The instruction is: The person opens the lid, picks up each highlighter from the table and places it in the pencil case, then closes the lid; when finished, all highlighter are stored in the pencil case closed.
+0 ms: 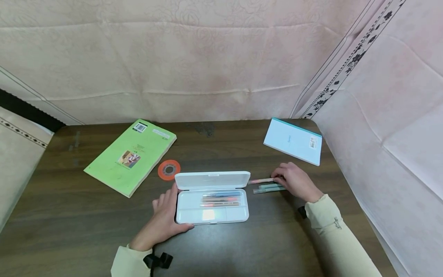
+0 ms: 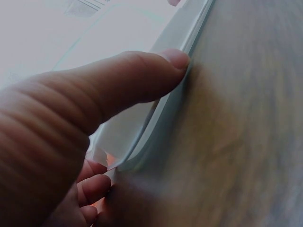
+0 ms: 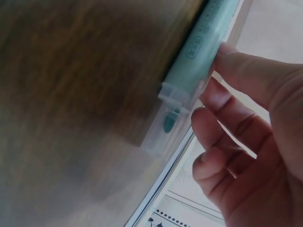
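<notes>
A white translucent pencil case (image 1: 212, 215) lies with its lid (image 1: 212, 181) raised, several pens (image 1: 221, 199) inside. My left hand (image 1: 164, 217) holds its left end, thumb along the front edge and fingers by the left side. In the left wrist view the thumb (image 2: 137, 75) presses on the case's rim (image 2: 189, 28). To the right of the case, my right hand (image 1: 297, 181) pinches the end of a pink pen (image 1: 260, 181). Two green markers (image 1: 268, 189) lie under that hand. One capped green marker (image 3: 194, 56) shows close by the fingertips in the right wrist view.
A green book (image 1: 135, 157) lies at the left on the wooden table (image 1: 86, 227). Between it and the case is an orange tape roll (image 1: 169, 170). A light blue notebook (image 1: 294, 142) lies at the back right. Pale cloth (image 1: 207, 69) hangs behind and at the right.
</notes>
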`<state>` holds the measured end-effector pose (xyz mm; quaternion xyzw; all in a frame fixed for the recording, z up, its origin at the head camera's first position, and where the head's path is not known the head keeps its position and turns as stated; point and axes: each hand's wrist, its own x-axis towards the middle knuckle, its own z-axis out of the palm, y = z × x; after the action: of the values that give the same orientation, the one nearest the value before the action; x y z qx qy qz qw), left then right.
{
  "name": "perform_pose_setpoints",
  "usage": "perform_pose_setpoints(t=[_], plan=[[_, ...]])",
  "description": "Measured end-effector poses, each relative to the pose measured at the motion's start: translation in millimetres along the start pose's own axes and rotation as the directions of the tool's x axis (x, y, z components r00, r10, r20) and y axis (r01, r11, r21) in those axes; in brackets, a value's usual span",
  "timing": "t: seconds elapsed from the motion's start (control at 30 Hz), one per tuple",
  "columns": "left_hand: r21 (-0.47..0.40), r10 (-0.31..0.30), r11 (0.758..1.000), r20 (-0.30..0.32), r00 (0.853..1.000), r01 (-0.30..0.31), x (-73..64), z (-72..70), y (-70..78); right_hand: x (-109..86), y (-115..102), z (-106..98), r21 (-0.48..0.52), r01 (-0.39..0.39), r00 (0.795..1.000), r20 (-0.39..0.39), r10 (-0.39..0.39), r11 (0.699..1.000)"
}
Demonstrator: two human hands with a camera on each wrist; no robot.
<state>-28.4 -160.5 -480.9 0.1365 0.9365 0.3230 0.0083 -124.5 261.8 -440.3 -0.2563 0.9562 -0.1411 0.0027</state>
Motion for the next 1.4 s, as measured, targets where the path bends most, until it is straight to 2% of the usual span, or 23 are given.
perform_pose_setpoints(t=[0.23,0.4,0.67,0.9,1.17,1.4], plan=[[0.006,0.003,1.0,-0.002,1.0,-0.003,0.1,0.2,0.5,-1.6,-1,-2,-0.001,0.009,1.0,-0.011,-0.009,1.0],[0.0,-0.01,1.0,0.006,1.0,0.01,0.0,0.0,0.8,-5.8,-3,-8,-0.009,0.032,0.998,-0.06,-0.033,0.999],[-0.001,-0.012,1.0,0.004,1.0,0.012,-0.2,0.2,1.1,-23.5,-14,-18,-0.032,0.046,0.995,-0.09,-0.049,0.998],[-0.01,-0.015,1.0,0.019,1.0,0.015,-0.6,-0.3,1.3,-28.0,-45,-17,-0.038,0.094,0.992,-0.079,-0.097,0.995],[-0.012,-0.011,1.0,0.013,1.0,0.011,0.0,-1.2,1.8,-9.9,-87,1,-0.038,0.181,0.983,-0.018,-0.182,0.983],[-0.017,-0.008,1.0,0.013,1.0,0.008,-0.7,-2.2,2.2,2.1,-111,15,-0.055,0.241,0.97,0.021,-0.24,0.969]])
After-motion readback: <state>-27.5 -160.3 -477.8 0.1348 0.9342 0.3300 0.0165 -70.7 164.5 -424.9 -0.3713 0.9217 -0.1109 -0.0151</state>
